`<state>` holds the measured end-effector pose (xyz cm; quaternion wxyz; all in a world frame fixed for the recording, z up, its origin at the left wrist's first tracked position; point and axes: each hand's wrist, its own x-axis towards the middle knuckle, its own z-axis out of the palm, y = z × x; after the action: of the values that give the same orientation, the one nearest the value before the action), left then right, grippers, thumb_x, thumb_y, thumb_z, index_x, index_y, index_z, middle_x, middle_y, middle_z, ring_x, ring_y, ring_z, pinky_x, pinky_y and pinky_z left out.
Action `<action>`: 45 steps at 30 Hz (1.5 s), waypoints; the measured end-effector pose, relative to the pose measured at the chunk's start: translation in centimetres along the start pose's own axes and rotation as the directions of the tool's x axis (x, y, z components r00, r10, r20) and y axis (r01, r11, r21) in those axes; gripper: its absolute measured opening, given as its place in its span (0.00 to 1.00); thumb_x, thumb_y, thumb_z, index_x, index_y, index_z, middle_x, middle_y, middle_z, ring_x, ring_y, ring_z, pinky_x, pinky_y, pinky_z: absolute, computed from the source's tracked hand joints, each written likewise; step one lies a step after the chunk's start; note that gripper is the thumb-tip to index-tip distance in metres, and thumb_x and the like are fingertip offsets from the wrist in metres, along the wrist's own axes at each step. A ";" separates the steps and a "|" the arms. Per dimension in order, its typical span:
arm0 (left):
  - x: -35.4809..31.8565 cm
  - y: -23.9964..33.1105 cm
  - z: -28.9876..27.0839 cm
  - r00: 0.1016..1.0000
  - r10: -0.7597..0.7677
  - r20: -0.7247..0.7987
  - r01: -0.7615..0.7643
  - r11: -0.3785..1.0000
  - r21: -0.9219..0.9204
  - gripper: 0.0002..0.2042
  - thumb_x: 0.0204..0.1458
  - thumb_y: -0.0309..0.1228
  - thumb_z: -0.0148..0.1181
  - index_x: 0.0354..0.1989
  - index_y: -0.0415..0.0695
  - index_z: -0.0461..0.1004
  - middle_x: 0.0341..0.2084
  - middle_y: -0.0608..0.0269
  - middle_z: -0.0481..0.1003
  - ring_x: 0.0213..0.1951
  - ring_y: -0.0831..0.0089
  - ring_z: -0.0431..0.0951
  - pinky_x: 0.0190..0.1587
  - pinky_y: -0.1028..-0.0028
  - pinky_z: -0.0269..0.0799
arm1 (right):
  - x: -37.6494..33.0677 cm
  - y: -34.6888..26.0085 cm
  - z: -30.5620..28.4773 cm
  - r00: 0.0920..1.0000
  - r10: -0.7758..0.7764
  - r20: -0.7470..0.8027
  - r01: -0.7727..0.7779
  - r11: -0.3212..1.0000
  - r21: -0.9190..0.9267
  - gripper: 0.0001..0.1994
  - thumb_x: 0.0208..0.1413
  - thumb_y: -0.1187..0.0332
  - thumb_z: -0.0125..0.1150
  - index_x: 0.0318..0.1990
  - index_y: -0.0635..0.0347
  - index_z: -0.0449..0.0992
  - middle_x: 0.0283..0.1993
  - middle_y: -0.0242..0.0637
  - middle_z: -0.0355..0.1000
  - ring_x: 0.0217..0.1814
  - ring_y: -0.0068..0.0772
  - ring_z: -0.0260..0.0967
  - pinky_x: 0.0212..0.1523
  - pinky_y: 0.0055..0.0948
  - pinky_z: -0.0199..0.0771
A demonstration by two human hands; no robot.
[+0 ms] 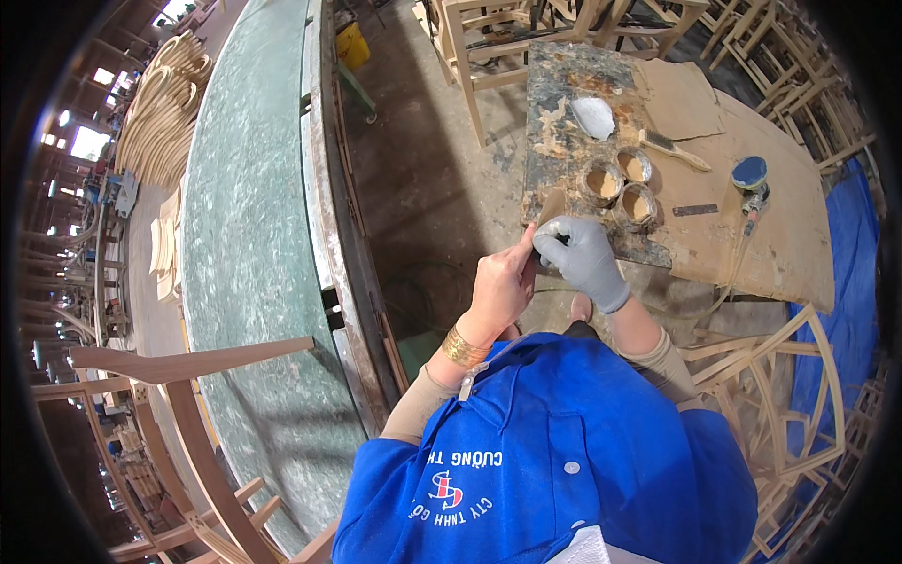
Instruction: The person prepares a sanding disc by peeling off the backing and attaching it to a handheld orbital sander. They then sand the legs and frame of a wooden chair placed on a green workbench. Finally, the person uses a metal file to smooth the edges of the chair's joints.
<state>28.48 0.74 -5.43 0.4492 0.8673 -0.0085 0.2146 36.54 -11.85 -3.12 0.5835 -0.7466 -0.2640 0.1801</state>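
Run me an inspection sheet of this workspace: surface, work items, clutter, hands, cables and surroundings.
Surface: work board stained and crusted, partly covered by brown sheeting.
Work items: three round cups clustered, holding tan material; wooden-handled brush lying behind them.
Clutter: dark flat strip, blue-padded tool, and a white item of unclear kind.
Hands: bare left hand and grey-gloved right hand together by the board's near edge; anything between them is too hidden to identify.
Cables: one hose or cord runs from the blue-padded tool toward the near edge.
Surroundings: long green table left, wooden chair frames, blue sheet right.
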 end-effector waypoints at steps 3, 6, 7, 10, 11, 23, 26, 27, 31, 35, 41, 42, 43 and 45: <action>-0.3 -0.4 -0.1 0.999 -0.019 0.034 0.019 1.000 -0.023 0.24 0.38 0.15 0.52 0.50 0.37 0.69 0.21 0.44 0.71 0.24 0.51 0.74 0.28 0.64 0.70 | -0.1 -0.1 0.0 1.000 0.002 -0.010 -0.002 1.000 -0.014 0.05 0.49 0.74 0.55 0.28 0.67 0.76 0.21 0.32 0.71 0.23 0.18 0.66 0.25 0.21 0.65; -0.3 -0.7 -0.4 0.997 -0.051 0.064 0.056 0.995 -0.080 0.24 0.38 0.15 0.52 0.50 0.36 0.68 0.21 0.44 0.71 0.23 0.51 0.74 0.27 0.64 0.70 | -0.3 -0.3 0.0 0.999 0.042 0.005 -0.042 0.997 0.065 0.05 0.49 0.74 0.55 0.27 0.66 0.76 0.21 0.32 0.71 0.23 0.18 0.66 0.25 0.21 0.65; -0.2 -0.4 -0.4 0.996 -0.054 0.069 0.057 0.997 -0.044 0.24 0.38 0.15 0.52 0.50 0.36 0.69 0.21 0.44 0.71 0.23 0.51 0.74 0.27 0.64 0.70 | -0.3 -0.3 0.0 0.998 0.056 0.009 -0.056 0.995 0.083 0.06 0.49 0.73 0.55 0.27 0.67 0.75 0.21 0.32 0.71 0.23 0.18 0.65 0.25 0.21 0.65; -0.2 0.3 -0.5 0.997 -0.035 0.069 0.033 0.999 0.037 0.24 0.38 0.15 0.52 0.49 0.37 0.69 0.20 0.44 0.71 0.23 0.52 0.74 0.26 0.64 0.69 | -0.4 -0.2 -0.3 0.998 0.052 0.024 -0.053 0.997 0.046 0.06 0.48 0.73 0.55 0.26 0.67 0.75 0.20 0.32 0.71 0.23 0.18 0.66 0.25 0.21 0.66; -0.2 0.5 -0.4 0.998 -0.011 0.061 0.008 0.999 0.045 0.23 0.38 0.16 0.52 0.49 0.37 0.70 0.20 0.44 0.71 0.22 0.52 0.74 0.26 0.64 0.69 | -0.5 -0.1 -0.4 0.999 0.044 0.029 -0.044 0.999 0.019 0.06 0.49 0.73 0.55 0.26 0.67 0.75 0.20 0.32 0.71 0.23 0.18 0.66 0.25 0.21 0.66; -0.4 0.6 -0.5 0.998 0.008 0.069 -0.009 1.000 0.012 0.21 0.43 0.15 0.49 0.49 0.37 0.70 0.21 0.41 0.68 0.18 0.62 0.73 0.25 0.75 0.68 | -0.9 -0.5 -0.7 0.998 0.053 0.045 -0.054 0.999 0.008 0.06 0.48 0.73 0.54 0.26 0.67 0.75 0.20 0.33 0.71 0.23 0.18 0.66 0.25 0.20 0.66; -0.4 0.4 -0.7 0.996 -0.027 0.088 0.030 0.999 -0.027 0.20 0.44 0.16 0.50 0.49 0.37 0.70 0.20 0.41 0.68 0.18 0.68 0.73 0.26 0.76 0.67 | -0.8 -0.4 -0.4 0.999 0.049 0.007 -0.050 0.996 0.080 0.08 0.47 0.73 0.53 0.21 0.68 0.74 0.17 0.35 0.71 0.20 0.18 0.66 0.23 0.22 0.66; -0.4 0.3 -0.8 0.993 -0.059 0.105 0.066 0.996 -0.059 0.20 0.44 0.16 0.50 0.49 0.37 0.70 0.20 0.41 0.68 0.18 0.70 0.73 0.26 0.76 0.67 | -0.8 -0.1 -0.3 0.998 0.063 0.012 -0.064 0.993 0.103 0.08 0.47 0.73 0.53 0.21 0.67 0.74 0.17 0.35 0.70 0.20 0.18 0.66 0.23 0.21 0.66; -0.4 -0.4 -0.6 0.986 -0.115 0.120 0.134 0.977 -0.168 0.19 0.45 0.18 0.52 0.50 0.38 0.70 0.16 0.45 0.66 0.17 0.68 0.70 0.25 0.74 0.66 | -0.7 0.2 -0.6 0.993 0.112 0.047 -0.119 0.977 0.176 0.08 0.48 0.72 0.53 0.22 0.65 0.74 0.19 0.32 0.71 0.21 0.17 0.66 0.23 0.20 0.65; 0.4 -1.3 0.8 0.969 -0.221 0.114 0.248 0.841 -0.481 0.21 0.50 0.19 0.50 0.56 0.36 0.63 0.22 0.59 0.73 0.24 0.82 0.69 0.28 0.81 0.65 | -1.1 0.6 -1.9 0.987 0.160 0.010 -0.154 0.928 0.340 0.09 0.52 0.69 0.54 0.26 0.64 0.76 0.22 0.31 0.72 0.24 0.17 0.67 0.26 0.18 0.66; 9.6 -0.6 8.7 0.973 -0.167 0.159 0.223 0.854 -0.470 0.10 0.49 0.21 0.52 0.40 0.34 0.64 0.23 0.60 0.73 0.24 0.79 0.72 0.25 0.78 0.66 | -5.1 2.1 -9.5 0.853 0.293 -0.431 0.061 0.765 0.641 0.17 0.61 0.59 0.44 0.45 0.65 0.70 0.43 0.39 0.70 0.43 0.30 0.68 0.46 0.33 0.71; 12.1 0.3 10.9 0.966 -0.138 0.217 0.237 0.806 -0.543 0.13 0.49 0.22 0.53 0.42 0.34 0.64 0.26 0.56 0.73 0.27 0.77 0.73 0.28 0.77 0.68 | -6.3 3.0 -11.2 0.860 0.240 -0.450 0.124 0.758 0.641 0.23 0.62 0.53 0.39 0.52 0.66 0.64 0.50 0.44 0.66 0.51 0.35 0.65 0.54 0.39 0.65; 14.1 1.3 13.2 0.957 -0.109 0.270 0.257 0.751 -0.608 0.15 0.48 0.24 0.55 0.44 0.34 0.63 0.28 0.52 0.74 0.30 0.75 0.74 0.31 0.76 0.69 | -7.0 3.1 -12.4 0.843 0.225 -0.488 0.191 0.724 0.663 0.25 0.62 0.52 0.38 0.53 0.66 0.63 0.52 0.45 0.65 0.52 0.37 0.64 0.55 0.40 0.64; 16.6 2.0 17.1 0.993 0.112 0.024 -0.094 0.916 -0.391 0.18 0.50 0.26 0.56 0.49 0.34 0.62 0.34 0.54 0.73 0.36 0.74 0.73 0.34 0.74 0.69 | -7.9 2.8 -14.7 0.812 0.181 -0.555 0.328 0.644 0.691 0.28 0.62 0.49 0.36 0.56 0.67 0.60 0.55 0.48 0.63 0.55 0.39 0.62 0.58 0.44 0.61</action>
<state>49.34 -10.85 -6.19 0.6002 0.7638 -0.1071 0.2119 39.27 -28.53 -2.41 0.8997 -0.4363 -0.0049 0.0128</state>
